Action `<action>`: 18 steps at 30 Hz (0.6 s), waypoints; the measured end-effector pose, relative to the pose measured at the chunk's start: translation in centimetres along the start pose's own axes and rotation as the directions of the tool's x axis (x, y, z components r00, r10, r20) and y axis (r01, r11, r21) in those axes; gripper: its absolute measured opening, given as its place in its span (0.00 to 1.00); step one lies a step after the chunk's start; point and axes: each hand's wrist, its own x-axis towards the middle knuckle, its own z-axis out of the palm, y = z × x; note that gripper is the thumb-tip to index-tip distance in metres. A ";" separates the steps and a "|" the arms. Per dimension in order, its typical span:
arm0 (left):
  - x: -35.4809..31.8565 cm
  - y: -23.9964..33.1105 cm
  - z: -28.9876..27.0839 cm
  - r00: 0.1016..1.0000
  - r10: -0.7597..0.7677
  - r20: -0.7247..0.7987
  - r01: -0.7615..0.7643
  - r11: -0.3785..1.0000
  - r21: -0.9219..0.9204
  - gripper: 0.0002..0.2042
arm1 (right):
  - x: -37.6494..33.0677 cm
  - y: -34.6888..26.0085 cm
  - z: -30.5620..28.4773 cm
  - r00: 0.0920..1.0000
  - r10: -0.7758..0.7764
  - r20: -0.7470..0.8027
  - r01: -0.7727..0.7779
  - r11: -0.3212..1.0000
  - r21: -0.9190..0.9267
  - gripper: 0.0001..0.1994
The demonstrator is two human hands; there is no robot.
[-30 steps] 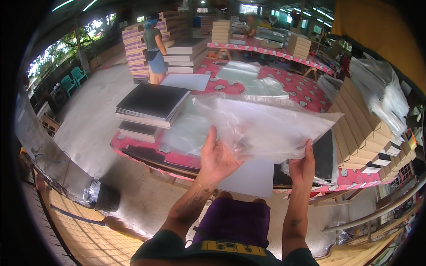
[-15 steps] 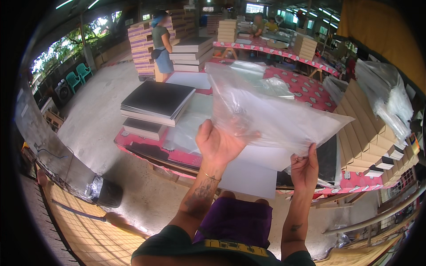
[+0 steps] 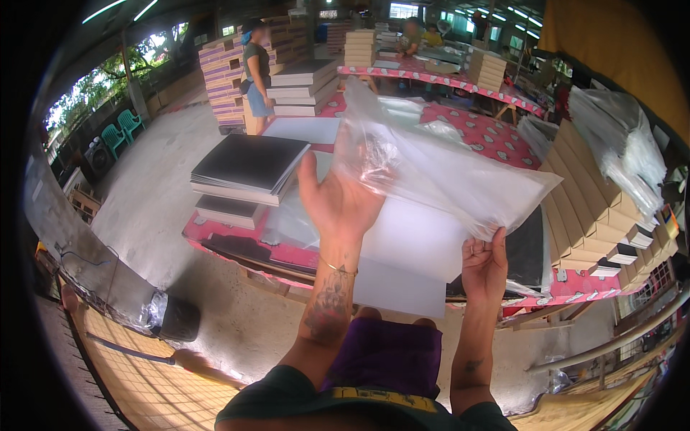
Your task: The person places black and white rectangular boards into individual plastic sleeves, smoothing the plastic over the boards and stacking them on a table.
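A clear plastic bag point(image 3: 445, 176) is held up above the table. My left hand point(image 3: 339, 208) is palm up, its fingers stretched inside the bag's left end and its thumb standing out apart. At the bag's lower right corner, my right hand point(image 3: 486, 269) pinches the film between thumb and fingers. Beneath the bag lie white sheets point(image 3: 413, 233), one overhanging the table's near edge. A black flat panel point(image 3: 528, 251) lies beside my right hand, partly hidden by the bag. To the left of my left hand sits a stack of black-topped boards point(image 3: 251, 165).
The pink patterned table point(image 3: 489, 133) carries another black-topped stack point(image 3: 305, 86) farther back. Rows of brown cardboard boxes point(image 3: 586, 197) lean at the right, with bundled plastic bags point(image 3: 622, 147) on them. A person point(image 3: 256, 75) stands beyond the table at left. A black bin point(image 3: 176, 316) stands lower left.
My left hand has pushed farther forward into the bag, its fingers straightening and its thumb spreading. My right hand keeps its pinch on the corner. The view has shifted slightly.
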 end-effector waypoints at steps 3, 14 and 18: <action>0.6 0.2 0.5 0.999 0.000 -0.051 0.001 1.000 0.010 0.30 | -0.1 0.2 1.0 0.997 -0.027 -0.073 0.027 1.000 -0.004 0.08; 1.6 0.7 0.1 0.992 0.091 -0.082 0.001 0.663 0.749 0.14 | 0.1 0.1 -0.3 1.000 -0.025 -0.003 0.025 1.000 -0.002 0.09; 1.5 1.7 -0.4 0.990 -0.035 -0.138 0.086 0.917 0.389 0.15 | 0.2 0.4 -0.1 1.000 -0.029 -0.008 0.029 0.999 0.035 0.11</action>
